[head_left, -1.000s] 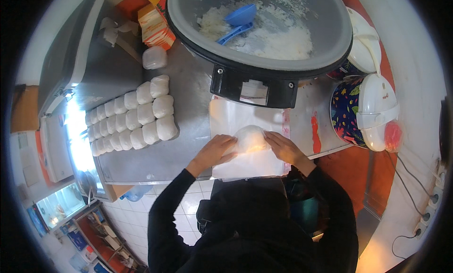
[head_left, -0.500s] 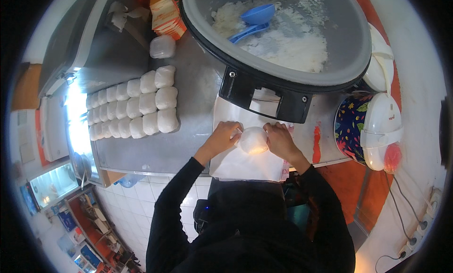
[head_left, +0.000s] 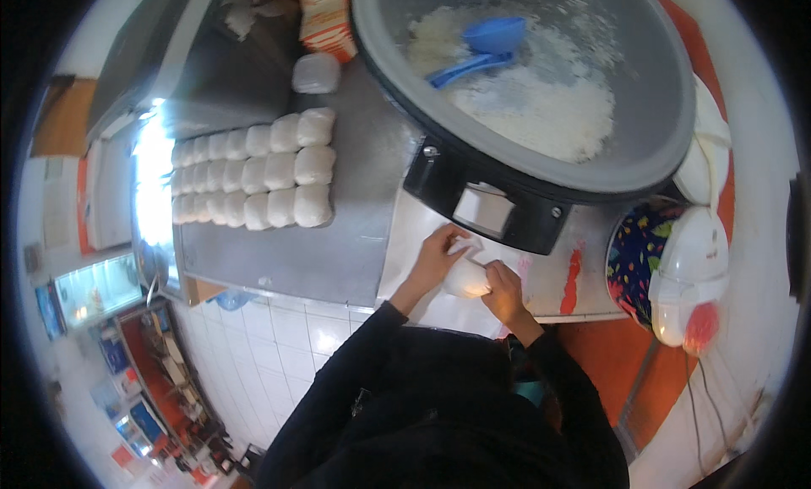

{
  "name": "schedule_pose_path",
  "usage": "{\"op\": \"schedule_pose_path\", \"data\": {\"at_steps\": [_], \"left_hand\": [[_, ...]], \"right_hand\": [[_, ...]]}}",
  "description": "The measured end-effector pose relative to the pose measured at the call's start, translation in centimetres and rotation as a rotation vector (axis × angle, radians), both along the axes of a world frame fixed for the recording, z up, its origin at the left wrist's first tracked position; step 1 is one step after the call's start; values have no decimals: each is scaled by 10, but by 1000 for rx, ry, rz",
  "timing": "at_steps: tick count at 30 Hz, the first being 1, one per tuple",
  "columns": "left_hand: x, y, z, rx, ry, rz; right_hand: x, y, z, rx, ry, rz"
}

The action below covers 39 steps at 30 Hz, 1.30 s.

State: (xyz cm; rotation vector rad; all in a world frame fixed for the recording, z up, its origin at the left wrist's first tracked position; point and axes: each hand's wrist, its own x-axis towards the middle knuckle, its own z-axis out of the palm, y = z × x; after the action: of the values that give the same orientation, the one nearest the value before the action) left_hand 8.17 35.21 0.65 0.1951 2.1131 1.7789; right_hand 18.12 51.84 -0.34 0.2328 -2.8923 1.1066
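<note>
At the counter's front edge, a rounded white packet (head_left: 466, 280) lies on white paper sheets (head_left: 408, 235) between my two hands. My left hand (head_left: 438, 256) is closed on a raised, folded flap of wrapping paper at the packet's left upper side. Closed against the packet's right side is my right hand (head_left: 504, 290), fingertips on its surface. What the packet contains is hidden; white rice (head_left: 541, 109) lies in the big round cooker pot (head_left: 650, 142) just beyond, with a blue scoop (head_left: 494, 34) resting in it.
Rows of white packets (head_left: 279, 169) sit on the metal counter (head_left: 279, 256) at the left. Behind them are a lidded clear tub (head_left: 316, 73) and an orange-and-white stack (head_left: 325, 20). The cooker's black handle (head_left: 490, 206) overhangs my paper. A patterned bucket (head_left: 638, 256) stands right.
My left hand has lifted a paper flap against the packet. My right hand has moved lower along its side. The whole view has shifted and tilted.
</note>
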Motion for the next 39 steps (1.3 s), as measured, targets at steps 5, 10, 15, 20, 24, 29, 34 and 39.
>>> {"op": "schedule_pose_path", "data": {"at_steps": [5, 10, 15, 20, 24, 29, 34, 39], "left_hand": [[1, 0, 27, -176, -31, 70], [35, -29, 29, -190, 401, -35], [30, -47, 28, 384, -353, 237], [9, -111, 56, 724, -330, 328], [2, -200, 96, 452, -99, 18], [3, -291, 109, 363, 40, 8], [1, -348, 112, 316, 209, 154], [6, -399, 116, 264, -74, 358]], "right_hand": [[0, -4, -6, 0, -20, -52], [-14, -17, 14, 61, -193, -35], [-43, -68, 75, -411, 116, -240], [-63, -154, 140, -842, -212, -443], [-83, -246, 146, -1300, -176, -414], [-91, -323, 140, -1260, -561, -287], [-110, -370, 109, -1277, -1055, -253], [-130, -430, 82, -1035, -916, -206]]}}
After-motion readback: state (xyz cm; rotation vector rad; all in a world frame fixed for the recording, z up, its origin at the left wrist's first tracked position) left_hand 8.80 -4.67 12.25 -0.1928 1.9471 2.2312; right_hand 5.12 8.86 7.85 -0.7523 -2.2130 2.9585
